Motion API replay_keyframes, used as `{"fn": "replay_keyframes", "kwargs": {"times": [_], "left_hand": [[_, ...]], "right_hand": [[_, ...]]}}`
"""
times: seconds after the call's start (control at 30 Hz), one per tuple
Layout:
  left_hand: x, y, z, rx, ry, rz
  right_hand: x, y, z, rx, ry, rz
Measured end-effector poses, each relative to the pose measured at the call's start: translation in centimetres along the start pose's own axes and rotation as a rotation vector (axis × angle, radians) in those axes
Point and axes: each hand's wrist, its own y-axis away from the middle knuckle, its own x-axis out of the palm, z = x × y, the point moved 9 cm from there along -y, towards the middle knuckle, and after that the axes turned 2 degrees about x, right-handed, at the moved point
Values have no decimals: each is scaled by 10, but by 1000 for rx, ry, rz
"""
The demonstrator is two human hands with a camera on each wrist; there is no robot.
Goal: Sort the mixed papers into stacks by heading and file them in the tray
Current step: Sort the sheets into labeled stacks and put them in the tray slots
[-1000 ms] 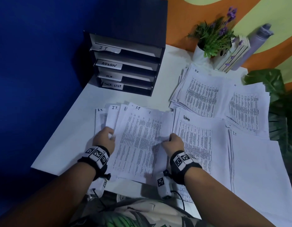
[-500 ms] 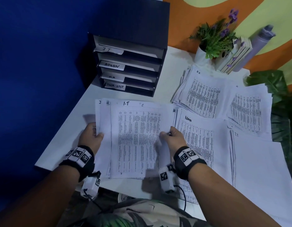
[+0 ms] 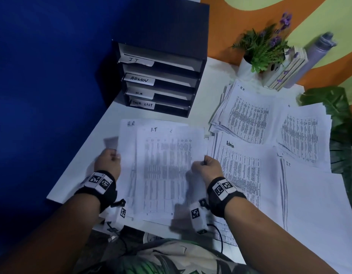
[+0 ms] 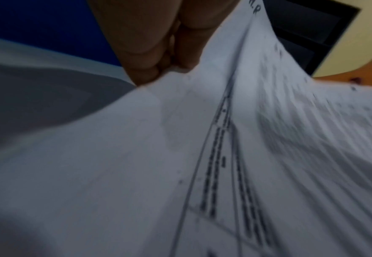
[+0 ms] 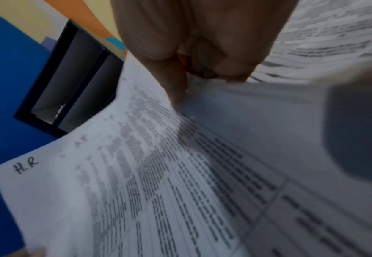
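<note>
Between left hand (image 3: 109, 162) and right hand (image 3: 207, 168), both gripping, hangs the paper stack (image 3: 163, 171).

The black file tray (image 3: 192, 84) carries handwritten slot labels "I.T", "ADMIN", "H.R" and "TASK LIST", while held sheets (image 3: 167, 165) read "I.T" and, behind, what looks like "H.R", and table stacks are headed "H.R" (image 3: 248, 115), "Admin" (image 3: 240, 167) and "I.T" (image 3: 313, 194).

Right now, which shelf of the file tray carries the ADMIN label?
The second shelf from the top of the file tray, marked by the ADMIN label. The IT label sits above it; H.R and TASK LIST sit below.
</note>
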Motion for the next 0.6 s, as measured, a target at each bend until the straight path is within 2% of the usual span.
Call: {"fn": "replay_keyframes", "kwargs": {"times": [0.13,0.2,0.3,0.4,0.47,0.5,0.53,0.6], "left_hand": [[-44,-20,18,-70,-71,-137],[-61,-28,29,-89,-96,-134],[-81,-40,47,-65,-199,-128],[-89,-41,55,-51,-248,-163],[-79,-33,41,52,-301,-162],[-67,-26,26,167,-356,-132],[-51,-19,12,283,-415,-75],[-17,-6,2,362,-435,84]], "right_hand": [[-18,-2,-1,1,284,-96],[-26,2,6,-43,372,-148],[-33,6,11,-92,311,-179],[-35,3,11,-50,279,-187],[-31,3,12,-17,288,-152],[-27,1,12,-17,301,-131],[-22,2,15,-22,319,-110],[-11,-2,14,-20,363,-105]]}}
